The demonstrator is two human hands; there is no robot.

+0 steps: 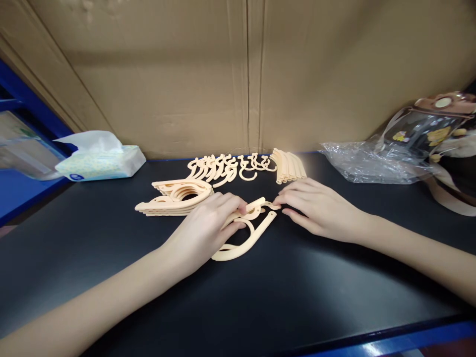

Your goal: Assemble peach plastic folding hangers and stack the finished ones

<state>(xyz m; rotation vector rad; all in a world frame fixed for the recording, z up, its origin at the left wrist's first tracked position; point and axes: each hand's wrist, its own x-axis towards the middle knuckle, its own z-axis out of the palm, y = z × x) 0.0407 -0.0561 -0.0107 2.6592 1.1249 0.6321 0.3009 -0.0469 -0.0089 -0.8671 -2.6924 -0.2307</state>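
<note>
My left hand (213, 218) is closed on a cream plastic folding hanger frame (243, 248), its thumb and fingers pinching the upper arm. The frame has curved arms around a round opening and lies low over the black table. At the frame's right end, my right hand (316, 206) pinches a small curved cream piece (270, 204) that looks like a hanger hook. Its far part meets the frame, but whether it is seated there I cannot tell. Left of my left hand is a stack of similar hanger frames (174, 198).
Several loose cream hooks (217, 168) lie along the back of the black table (334, 297), beside a row of curved cream tubes (290, 166). A tissue pack (104, 161) stands at back left. Crumpled clear plastic (372, 161) and a strapped bottle (424, 126) occupy the right. Cardboard (167, 74) rises behind.
</note>
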